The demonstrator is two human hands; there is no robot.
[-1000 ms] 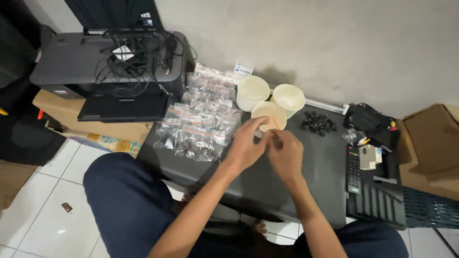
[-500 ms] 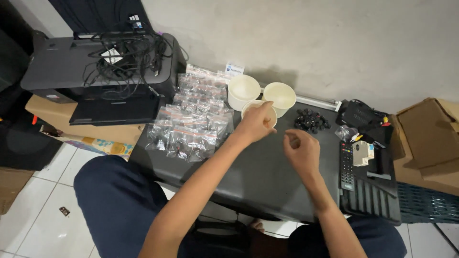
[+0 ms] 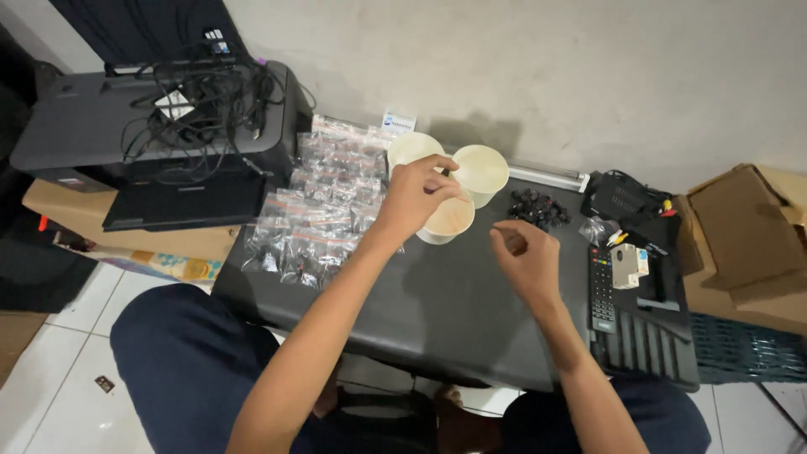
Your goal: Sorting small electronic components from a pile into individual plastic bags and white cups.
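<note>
Over the nearest of three cream paper cups [image 3: 445, 220] the left hand [image 3: 416, 193] now hovers with fingers pinched, on what I cannot tell, having crept further across its rim, while the right hand [image 3: 525, 261] hangs loosely curled and empty just right, black clips [image 3: 535, 207] beyond.

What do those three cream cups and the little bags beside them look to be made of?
Cups: likely paper, going by the matte cream walls and thin rolled rims, though thin plastic is possible. Bags: clear glossy plastic film with reddish strips, crinkled, with small dark parts showing through.
</note>
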